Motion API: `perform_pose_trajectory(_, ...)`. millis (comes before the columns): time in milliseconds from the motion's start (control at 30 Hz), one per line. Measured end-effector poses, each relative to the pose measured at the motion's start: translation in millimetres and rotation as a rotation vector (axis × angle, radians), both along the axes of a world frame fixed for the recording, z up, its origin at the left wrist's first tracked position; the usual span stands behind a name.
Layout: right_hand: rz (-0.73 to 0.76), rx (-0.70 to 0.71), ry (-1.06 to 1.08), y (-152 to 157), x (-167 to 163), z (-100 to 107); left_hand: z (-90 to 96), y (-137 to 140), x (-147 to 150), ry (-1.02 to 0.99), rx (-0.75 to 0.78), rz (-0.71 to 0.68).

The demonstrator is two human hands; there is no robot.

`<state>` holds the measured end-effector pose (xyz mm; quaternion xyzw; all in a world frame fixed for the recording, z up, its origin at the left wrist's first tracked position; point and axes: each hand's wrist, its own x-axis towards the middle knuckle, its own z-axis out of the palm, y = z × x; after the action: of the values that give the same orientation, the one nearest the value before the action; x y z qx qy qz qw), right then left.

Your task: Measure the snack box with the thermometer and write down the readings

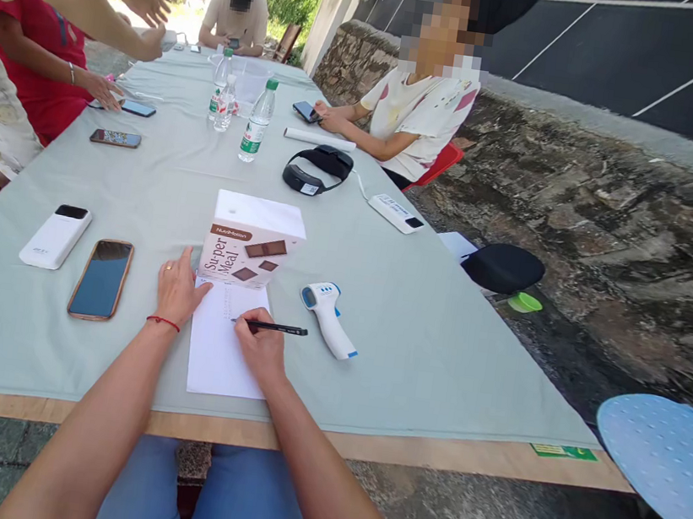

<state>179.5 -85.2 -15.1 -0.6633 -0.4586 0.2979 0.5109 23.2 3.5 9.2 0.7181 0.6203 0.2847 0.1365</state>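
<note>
In my right hand (260, 342) is a black pen (279, 328), gripped with its tip over the writing on a white sheet of paper (217, 366). Small handwritten marks run down the upper part of the sheet. My left hand (180, 284) rests with fingers spread at the sheet's upper left edge, its thumb on the paper. Just beyond the sheet stands a white and pink Super Meal box (253, 239), close to my left fingertips. A white infrared thermometer (330, 319) lies to the right of my right hand.
Left of me lie a phone (100, 279) and a white power bank (56, 237). Farther off are a black headset (317, 169), another power bank (396, 213) and water bottles (257, 123). Several people are around the cloth-covered table (435, 365). A light-blue stool (665, 459) is at right.
</note>
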Motion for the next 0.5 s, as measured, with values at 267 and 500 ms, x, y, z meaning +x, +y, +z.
perform_pose_trajectory(267,-0.156,0.186,0.141,2.3,6.2,3.5,-2.9,6.3,-3.3,-0.115,-0.001,-0.008)
perform_pose_trajectory(500,-0.059,0.243,0.226,3.6,1.0,8.9,1.3,26.5,7.2,-0.557,-0.144,-0.165)
